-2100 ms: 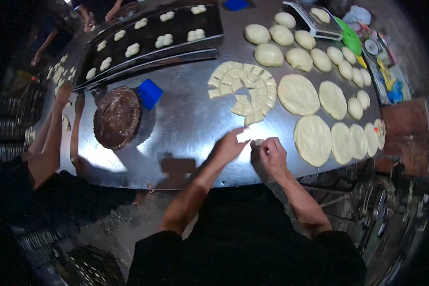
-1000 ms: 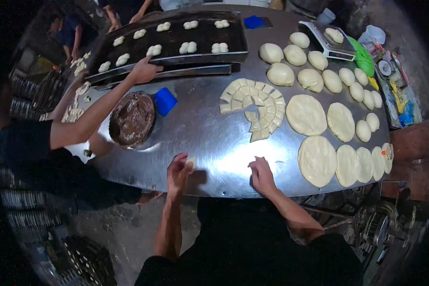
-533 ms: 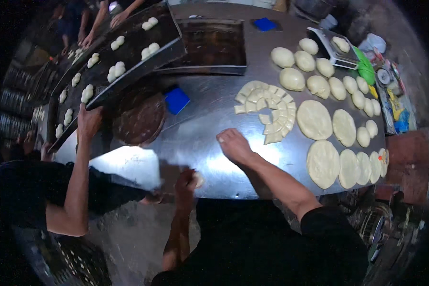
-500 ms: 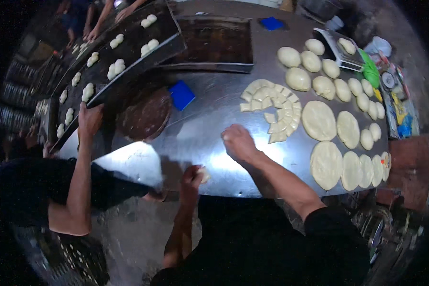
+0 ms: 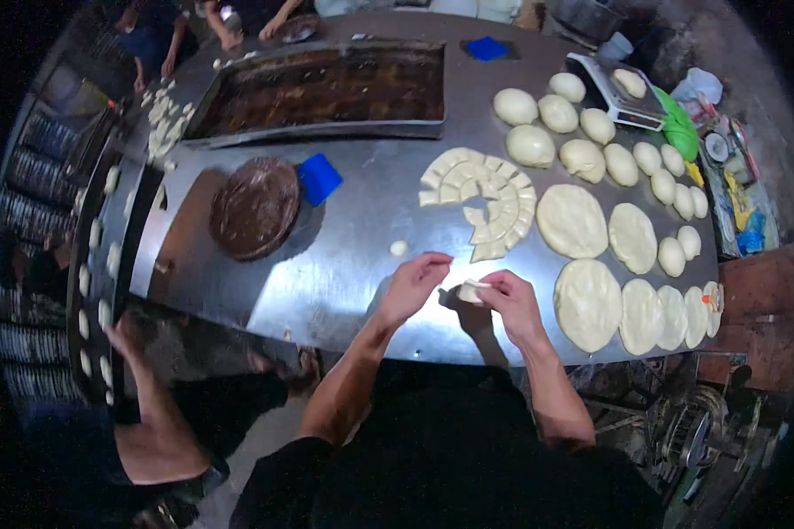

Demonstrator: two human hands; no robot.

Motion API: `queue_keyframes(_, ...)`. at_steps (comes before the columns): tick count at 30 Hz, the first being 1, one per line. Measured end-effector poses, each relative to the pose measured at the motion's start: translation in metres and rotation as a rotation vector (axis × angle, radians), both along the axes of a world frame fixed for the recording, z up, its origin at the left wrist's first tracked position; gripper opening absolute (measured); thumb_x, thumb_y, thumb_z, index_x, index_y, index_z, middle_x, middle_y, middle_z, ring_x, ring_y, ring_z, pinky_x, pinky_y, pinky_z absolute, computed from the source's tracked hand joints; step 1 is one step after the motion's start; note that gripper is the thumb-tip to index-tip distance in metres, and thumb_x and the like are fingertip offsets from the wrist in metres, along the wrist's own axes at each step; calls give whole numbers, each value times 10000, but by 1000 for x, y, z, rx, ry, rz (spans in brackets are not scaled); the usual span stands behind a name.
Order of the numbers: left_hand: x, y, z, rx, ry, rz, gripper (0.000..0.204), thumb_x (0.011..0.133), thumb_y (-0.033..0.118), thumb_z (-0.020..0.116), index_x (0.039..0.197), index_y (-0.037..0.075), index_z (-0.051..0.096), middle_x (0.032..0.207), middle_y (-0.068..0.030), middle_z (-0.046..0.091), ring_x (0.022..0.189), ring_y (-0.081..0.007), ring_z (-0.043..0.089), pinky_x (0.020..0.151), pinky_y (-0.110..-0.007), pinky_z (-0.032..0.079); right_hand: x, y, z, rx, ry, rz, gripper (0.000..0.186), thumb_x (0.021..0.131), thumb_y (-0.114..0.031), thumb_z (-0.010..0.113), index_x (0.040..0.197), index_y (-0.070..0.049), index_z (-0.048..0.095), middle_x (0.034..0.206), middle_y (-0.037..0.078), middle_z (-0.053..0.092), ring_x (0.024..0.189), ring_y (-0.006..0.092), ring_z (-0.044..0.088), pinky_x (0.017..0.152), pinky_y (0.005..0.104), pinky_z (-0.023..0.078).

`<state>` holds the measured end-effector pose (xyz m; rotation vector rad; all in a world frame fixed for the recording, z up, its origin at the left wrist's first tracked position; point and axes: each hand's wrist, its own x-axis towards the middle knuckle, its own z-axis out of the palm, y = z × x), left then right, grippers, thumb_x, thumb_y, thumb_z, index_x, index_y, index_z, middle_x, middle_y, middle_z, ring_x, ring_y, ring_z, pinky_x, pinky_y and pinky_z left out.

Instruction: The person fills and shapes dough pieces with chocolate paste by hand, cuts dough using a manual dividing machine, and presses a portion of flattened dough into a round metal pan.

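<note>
My right hand [image 5: 513, 304] pinches a small piece of dough [image 5: 474, 292] between thumb and fingers, just above the steel table's near side. My left hand [image 5: 410, 289] is beside it, fingers stretched toward that piece with a gap between; nothing shows in them. A small dough ball [image 5: 400, 248] lies on the table just beyond my left hand. Past my right hand is a flat round of dough cut into small pieces [image 5: 512, 212], with a gap in its left side. Whole flattened dough rounds [image 5: 588, 304] lie to the right.
Dough balls [image 5: 531, 145] sit at the back right, near a scale [image 5: 622, 101]. A brown-coated round pan [image 5: 256, 207], blue scraper [image 5: 318, 179] and dark rectangular tray [image 5: 326, 88] are left and behind. A co-worker's arm [image 5: 154, 388] reaches to a dough-filled tray [image 5: 97, 291].
The co-worker's dough-filled tray has swung off the table to the left, uncovering the dark tray. My left hand has risen over the table; a small dough ball now lies beyond it.
</note>
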<state>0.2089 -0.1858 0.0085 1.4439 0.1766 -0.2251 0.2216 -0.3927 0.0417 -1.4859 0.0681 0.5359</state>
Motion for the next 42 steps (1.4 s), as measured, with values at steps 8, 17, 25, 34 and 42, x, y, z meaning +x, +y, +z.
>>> queue_keyframes(8,155,-37,-56,945,-561,-385,193,831,124,570,979,32,653,1017,-215,640,966,-370,605,824,-454,480,-46,-74,-15,-81,21,-212,326,785,-21,684,1089,19,575,941,64,641,860,136,610,773,281,520)
queue_keyframes(17,128,59,-56,405,-146,59,132,840,134,639,921,41,592,847,-82,660,713,-205,650,605,-343,497,-64,-26,-26,-681,-428,-137,139,835,-117,664,949,-40,647,889,110,638,784,229,615,709,335,505)
queue_keyframes(25,30,120,31,-383,-18,-13,189,902,78,611,1071,1,579,918,-73,636,769,-149,630,694,-290,528,23,99,50,15,-196,222,185,892,-72,604,1041,34,634,1001,64,681,817,110,620,670,228,510)
queue_keyframes(34,-37,143,3,-113,138,-4,160,867,107,655,985,10,608,871,-61,632,763,-140,600,657,-267,483,5,135,11,-173,-38,548,231,795,-166,685,962,-7,666,760,58,654,663,118,597,615,290,479)
queue_keyframes(42,-66,144,-45,1173,-490,29,245,853,166,624,1037,4,639,1035,-199,657,1006,-325,594,917,-406,447,-24,49,10,-442,-467,303,329,830,-100,644,1139,-15,571,804,123,656,670,218,634,627,349,507)
